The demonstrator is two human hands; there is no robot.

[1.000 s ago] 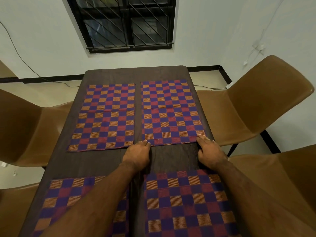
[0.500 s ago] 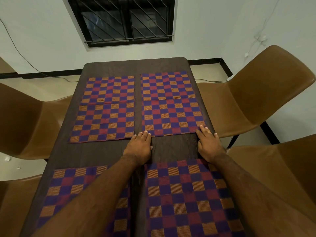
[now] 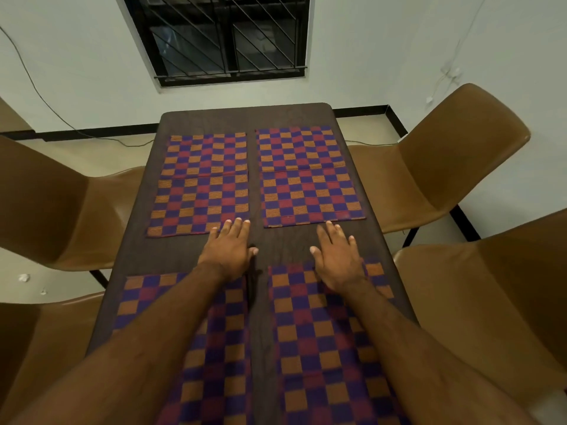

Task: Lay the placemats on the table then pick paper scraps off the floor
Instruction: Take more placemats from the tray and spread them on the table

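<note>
Under both forearms, near placemats point(image 3: 322, 332) lie partly hidden

Both forearms are bare all the way to the lower edge of the picture, with no sleeve showing on either one. Fine hair covers the forearms. The left hand point(image 3: 228, 251) and the right hand point(image 3: 339, 259) are bare too: no glove, ring, watch or band can be seen on the fingers or wrists. The fingernails are short and pale.
</note>
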